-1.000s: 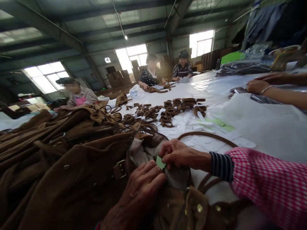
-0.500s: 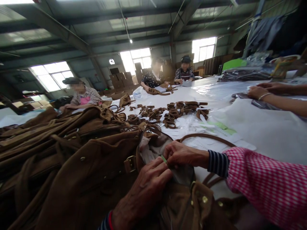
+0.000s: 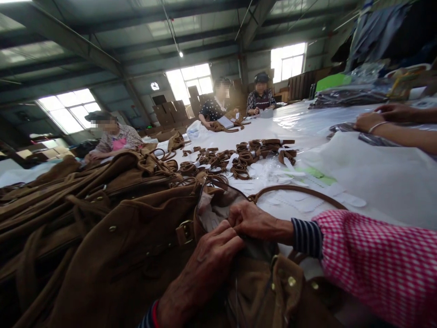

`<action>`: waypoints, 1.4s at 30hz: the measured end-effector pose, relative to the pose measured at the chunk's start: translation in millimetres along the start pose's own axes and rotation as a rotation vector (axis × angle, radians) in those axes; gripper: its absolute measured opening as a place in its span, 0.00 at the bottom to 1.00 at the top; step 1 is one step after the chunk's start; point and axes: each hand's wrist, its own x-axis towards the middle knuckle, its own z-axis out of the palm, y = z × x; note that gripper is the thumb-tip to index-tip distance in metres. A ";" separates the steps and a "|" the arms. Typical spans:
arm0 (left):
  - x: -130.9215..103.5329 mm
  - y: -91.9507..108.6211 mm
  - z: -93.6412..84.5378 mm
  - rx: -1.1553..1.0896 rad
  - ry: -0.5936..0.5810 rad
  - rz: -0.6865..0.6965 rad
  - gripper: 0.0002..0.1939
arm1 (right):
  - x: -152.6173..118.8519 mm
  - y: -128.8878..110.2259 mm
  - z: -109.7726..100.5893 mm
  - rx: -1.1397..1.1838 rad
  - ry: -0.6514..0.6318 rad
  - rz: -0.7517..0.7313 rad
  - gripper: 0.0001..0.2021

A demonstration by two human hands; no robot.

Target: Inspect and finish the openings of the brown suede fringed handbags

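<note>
A brown bag (image 3: 136,246) with brass snaps and a buckle lies before me, its mouth open on a pale grey lining (image 3: 213,214). At that opening my left hand (image 3: 208,264) is closed, with the back of the hand toward me and the fingertips hidden. My right hand (image 3: 252,221) meets it from the right, thumb and fingers pinched together over the lining. Whatever small thing lies between the two hands is covered by the fingers. A thin brown handle (image 3: 303,189) arches behind my right wrist.
More brown bags (image 3: 85,182) are heaped at the left. Bundled brown straps (image 3: 235,157) and white paper pieces (image 3: 310,196) lie on the white-covered table (image 3: 307,120). Three co-workers sit across from me. Another person's hands (image 3: 372,120) are over dark plastic-wrapped goods at the right.
The small green strip that showed between my fingers is now out of sight. My right hand has shifted slightly left, closer against my left hand. The view has tilted a little.
</note>
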 end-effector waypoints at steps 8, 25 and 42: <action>4.6 -6.1 0.3 -0.044 -0.013 -0.045 0.14 | -3.4 10.3 -7.4 -0.205 -0.079 -0.219 0.09; 63.2 2.9 -46.9 -0.260 -0.411 -0.447 0.08 | -2.4 20.1 -30.6 0.278 -0.322 -0.149 0.06; 43.9 18.0 -36.6 -0.226 -0.162 -0.557 0.09 | -23.5 23.7 -12.2 0.519 -0.264 -0.122 0.10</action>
